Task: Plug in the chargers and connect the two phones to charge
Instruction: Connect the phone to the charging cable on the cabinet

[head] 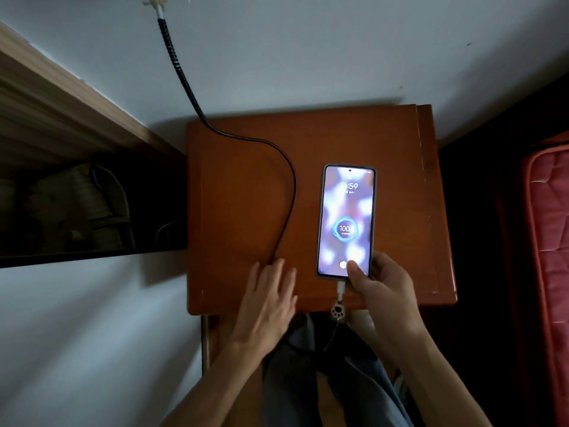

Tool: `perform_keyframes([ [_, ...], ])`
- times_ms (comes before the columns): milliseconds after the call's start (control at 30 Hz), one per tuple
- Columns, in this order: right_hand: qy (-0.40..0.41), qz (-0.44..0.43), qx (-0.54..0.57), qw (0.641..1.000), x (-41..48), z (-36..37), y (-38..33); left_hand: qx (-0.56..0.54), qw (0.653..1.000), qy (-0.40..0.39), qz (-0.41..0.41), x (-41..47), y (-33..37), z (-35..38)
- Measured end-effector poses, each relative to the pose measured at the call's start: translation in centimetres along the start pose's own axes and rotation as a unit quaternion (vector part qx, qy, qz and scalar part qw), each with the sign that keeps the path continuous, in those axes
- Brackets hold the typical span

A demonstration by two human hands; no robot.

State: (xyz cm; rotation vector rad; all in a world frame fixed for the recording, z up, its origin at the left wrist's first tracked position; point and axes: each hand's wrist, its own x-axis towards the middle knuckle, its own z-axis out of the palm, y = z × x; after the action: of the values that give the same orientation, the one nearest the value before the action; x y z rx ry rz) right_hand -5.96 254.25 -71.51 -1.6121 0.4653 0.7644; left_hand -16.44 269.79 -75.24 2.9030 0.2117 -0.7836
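Observation:
One phone (346, 220) lies face up on the orange-brown nightstand (240, 195), its screen lit with a charging ring reading 100. A white plug (340, 288) sits in its bottom port, with a paw-shaped charm (338, 312) hanging below. My right hand (381, 291) grips the phone's lower end, thumb on the screen. A black cable (286, 167) runs from a white charger (157, 1) on the wall down across the tabletop. It passes under my left hand (268, 300), which rests flat with fingers spread near the front edge. No second phone is in view.
A dark open wooden cabinet (77, 195) with stuff inside stands to the left. A red quilted mattress (551, 241) lies at the right. The grey wall (308, 57) is behind the nightstand. My legs show below the front edge.

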Motion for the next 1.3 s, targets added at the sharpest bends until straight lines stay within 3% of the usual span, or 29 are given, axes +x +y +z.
perform_keyframes([
  [133, -0.002, 0.013, -0.131, 0.991, 1.2, 2.6, 1.9, -0.055, 0.984, 0.015, -0.166, -4.2, -5.4, 4.3],
  [267, -0.028, 0.029, -0.203, 0.978, 1.8, 6.2, 4.0, -0.101, 0.957, 0.054, -0.268, -7.4, -7.6, 6.4],
  [367, -0.048, 0.051, -0.221, 0.973, 1.9, 8.8, 5.1, -0.171, 0.910, 0.027, -0.376, -9.0, -7.9, 7.0],
  [467, -0.060, 0.059, -0.249, 0.965, 1.8, 10.6, 5.8, -0.261, 0.839, -0.017, -0.477, -9.9, -7.9, 8.1],
  [600, -0.043, 0.032, -0.336, 0.940, 1.5, 11.4, 5.9, -0.336, 0.810, 0.007, -0.481, -10.3, -7.0, 8.4],
  [767, -0.029, -0.015, -0.502, 0.864, 0.5, 11.4, 4.6, -0.413, 0.796, 0.072, -0.436, -8.6, -5.8, 5.8],
  [867, -0.052, -0.018, -0.541, 0.839, -0.3, 11.4, 3.1, -0.438, 0.791, 0.109, -0.414, -7.5, -5.6, 3.0],
  [1033, -0.074, -0.063, -0.500, 0.861, -2.7, 11.2, -1.5, -0.472, 0.778, 0.154, -0.384, -7.4, -5.9, -2.8],
  [1300, -0.137, -0.187, -0.417, 0.879, -10.3, 12.5, -12.3, -0.519, 0.727, 0.218, -0.393, -12.6, -7.1, -12.9],
])
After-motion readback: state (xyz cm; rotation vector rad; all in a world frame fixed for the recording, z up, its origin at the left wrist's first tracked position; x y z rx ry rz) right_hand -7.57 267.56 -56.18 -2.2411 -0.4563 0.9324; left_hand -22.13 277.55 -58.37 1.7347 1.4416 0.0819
